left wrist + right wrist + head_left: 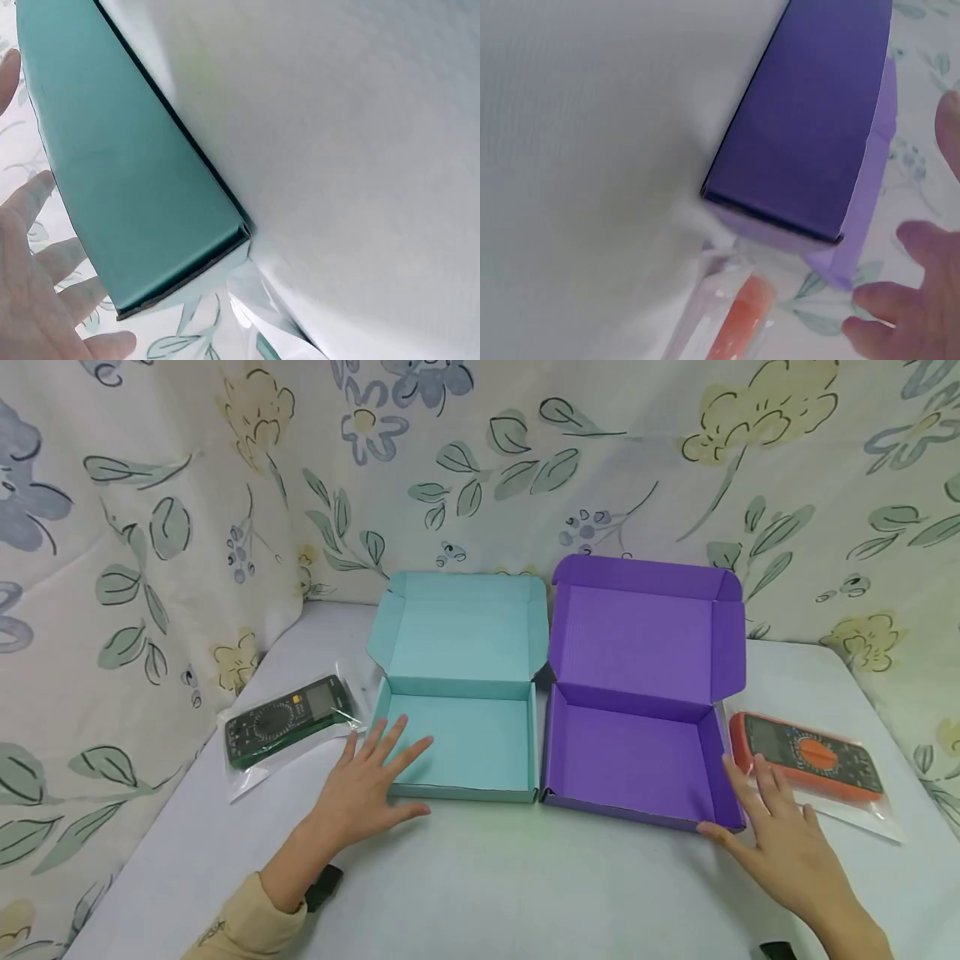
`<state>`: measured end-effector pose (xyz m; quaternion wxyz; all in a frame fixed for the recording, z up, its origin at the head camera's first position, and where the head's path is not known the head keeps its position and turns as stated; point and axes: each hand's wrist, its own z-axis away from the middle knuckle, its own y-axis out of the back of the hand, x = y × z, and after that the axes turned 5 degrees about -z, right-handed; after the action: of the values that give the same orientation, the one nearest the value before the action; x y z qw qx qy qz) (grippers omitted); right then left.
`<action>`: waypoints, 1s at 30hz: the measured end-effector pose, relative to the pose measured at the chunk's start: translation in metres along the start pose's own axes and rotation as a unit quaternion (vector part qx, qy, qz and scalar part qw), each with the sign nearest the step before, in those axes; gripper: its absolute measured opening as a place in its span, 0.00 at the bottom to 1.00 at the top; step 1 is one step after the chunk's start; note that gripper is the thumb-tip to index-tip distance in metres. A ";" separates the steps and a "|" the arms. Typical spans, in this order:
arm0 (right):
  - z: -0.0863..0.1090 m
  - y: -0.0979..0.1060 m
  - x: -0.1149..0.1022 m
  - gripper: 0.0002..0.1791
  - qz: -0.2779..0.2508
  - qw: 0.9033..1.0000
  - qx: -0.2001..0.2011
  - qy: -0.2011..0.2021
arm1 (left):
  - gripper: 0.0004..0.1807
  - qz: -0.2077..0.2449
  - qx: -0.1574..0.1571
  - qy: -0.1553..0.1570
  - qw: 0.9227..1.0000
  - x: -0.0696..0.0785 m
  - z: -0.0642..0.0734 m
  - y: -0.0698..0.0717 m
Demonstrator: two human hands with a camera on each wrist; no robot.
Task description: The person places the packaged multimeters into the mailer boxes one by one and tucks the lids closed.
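Observation:
Two cardboard boxes stand side by side with their lids up, a teal box (465,793) on the left and a purple box (637,814) on the right. Over the teal box's front left corner my left hand (360,793) is spread, fingers apart, holding nothing. My right hand (791,847) is spread at the purple box's front right corner, also holding nothing. A dark green multimeter (288,718) in a clear bag lies left of the teal box. Beyond my right fingers lies an orange multimeter (810,756), bagged too; its bagged end shows in the right wrist view.
A white table (525,893) carries everything. Floral cloth (480,485) hangs behind it and along the sides. The raised teal lid (465,627) and purple lid (637,635) stand near the back cloth.

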<state>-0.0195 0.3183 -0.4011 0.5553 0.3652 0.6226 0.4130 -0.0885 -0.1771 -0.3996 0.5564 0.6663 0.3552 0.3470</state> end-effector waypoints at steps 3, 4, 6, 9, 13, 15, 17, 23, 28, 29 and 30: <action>-0.001 0.004 0.007 0.49 -0.017 1.000 0.020 -0.005 | 0.50 0.013 -0.002 -0.006 1.000 0.002 -0.001 -0.001; -0.001 0.006 0.009 0.48 -0.021 0.999 0.029 -0.006 | 0.51 0.016 -0.003 -0.008 1.000 0.003 -0.002 0.000; -0.002 0.010 0.014 0.47 -0.036 0.998 0.047 -0.011 | 0.53 0.024 -0.011 -0.008 1.000 0.006 -0.003 0.000; -0.004 0.018 0.021 0.46 -0.050 0.996 0.067 -0.030 | 0.55 0.046 -0.016 -0.006 0.999 0.010 -0.004 0.001; -0.006 0.029 0.032 0.46 -0.055 0.992 0.079 -0.083 | 0.55 0.096 -0.020 -0.004 0.995 0.015 -0.005 0.002; -0.006 0.033 0.037 0.46 -0.051 0.989 0.086 -0.108 | 0.55 0.124 -0.030 0.003 0.992 0.017 -0.006 0.003; -0.005 0.036 0.043 0.46 -0.049 0.986 0.093 -0.126 | 0.54 0.156 -0.041 0.011 0.987 0.019 -0.007 0.004; -0.002 0.041 0.059 0.46 -0.056 0.970 0.103 -0.214 | 0.52 0.251 -0.077 0.031 0.964 0.024 -0.011 0.007; -0.005 0.038 0.085 0.45 -0.092 0.945 0.131 -0.283 | 0.46 0.346 -0.080 0.025 0.934 0.028 -0.018 0.006; -0.006 0.034 0.095 0.45 -0.100 0.941 0.141 -0.290 | 0.46 0.370 -0.080 0.022 0.925 0.029 -0.019 0.006; -0.007 0.030 0.107 0.45 -0.104 0.938 0.148 -0.297 | 0.45 0.392 -0.079 0.015 0.916 0.030 -0.020 0.006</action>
<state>-0.0395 0.4270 -0.4153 0.6944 0.4824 0.5180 0.1295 -0.0900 -0.1421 -0.3887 0.4211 0.7004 0.0450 0.5746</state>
